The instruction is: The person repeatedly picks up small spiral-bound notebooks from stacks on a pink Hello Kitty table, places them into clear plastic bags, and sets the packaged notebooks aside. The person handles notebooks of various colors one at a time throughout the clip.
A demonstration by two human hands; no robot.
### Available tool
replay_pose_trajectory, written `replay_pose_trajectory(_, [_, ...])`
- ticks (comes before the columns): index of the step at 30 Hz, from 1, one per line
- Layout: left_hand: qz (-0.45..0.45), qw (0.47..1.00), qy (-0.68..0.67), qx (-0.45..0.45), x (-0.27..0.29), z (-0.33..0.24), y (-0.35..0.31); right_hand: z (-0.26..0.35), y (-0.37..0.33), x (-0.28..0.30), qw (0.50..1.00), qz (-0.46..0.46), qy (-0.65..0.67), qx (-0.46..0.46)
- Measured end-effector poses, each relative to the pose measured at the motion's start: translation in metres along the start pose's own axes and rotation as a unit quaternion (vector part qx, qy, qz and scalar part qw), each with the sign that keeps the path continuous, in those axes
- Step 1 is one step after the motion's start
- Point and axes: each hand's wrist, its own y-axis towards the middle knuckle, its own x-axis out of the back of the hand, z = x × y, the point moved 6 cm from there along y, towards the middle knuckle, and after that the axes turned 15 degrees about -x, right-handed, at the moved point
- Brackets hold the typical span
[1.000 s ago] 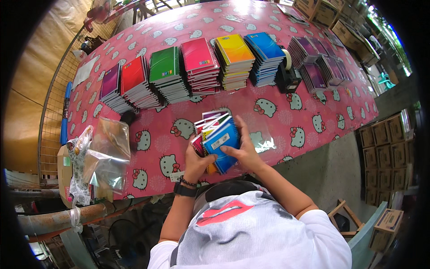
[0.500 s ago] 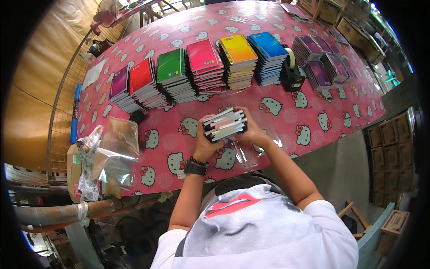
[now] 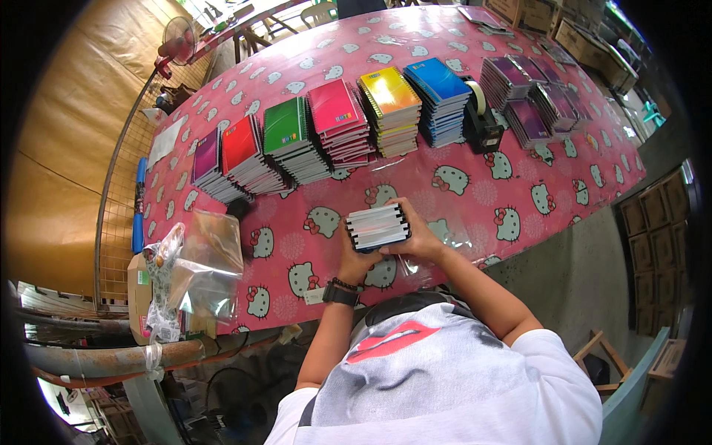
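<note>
A small stack of spiral notebooks (image 3: 377,227) is gripped between both hands near the table's front edge, its white page edges facing up. My left hand (image 3: 356,257) closes round its left and near side. Along its right side my right hand (image 3: 420,233) is wrapped, the thumb at the near corner. The covers of the held notebooks are mostly hidden. Beyond the hands stands a row of notebook stacks: purple (image 3: 206,156), red (image 3: 240,145), green (image 3: 285,123), pink (image 3: 337,104), yellow (image 3: 391,90) and blue (image 3: 437,80).
Right of the blue stack stands a black tape dispenser (image 3: 483,127); beyond it sit bundles of purple notebooks (image 3: 528,122). Clear plastic bags (image 3: 210,259) lie at the table's left edge. A pink patterned cover (image 3: 475,211) spreads over the table. Cartons (image 3: 653,245) are stacked at right.
The held notebooks were tilted and uneven; their page edges now lie more level between my hands. The whole view has shifted slightly.
</note>
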Motion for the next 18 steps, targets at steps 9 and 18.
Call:
replay_pose_trajectory(9, [0.036, 0.998, 0.012, -0.057, 0.003, 0.026, -0.011, -0.032, 0.003, 0.002, 0.998, 0.015, 0.042, -0.047])
replay_pose_trajectory(18, [0.059, 0.992, 0.100, -0.053, -0.002, 0.021, -0.013, -0.040, 0.007, 0.005, 0.997, 0.039, -0.049, -0.037])
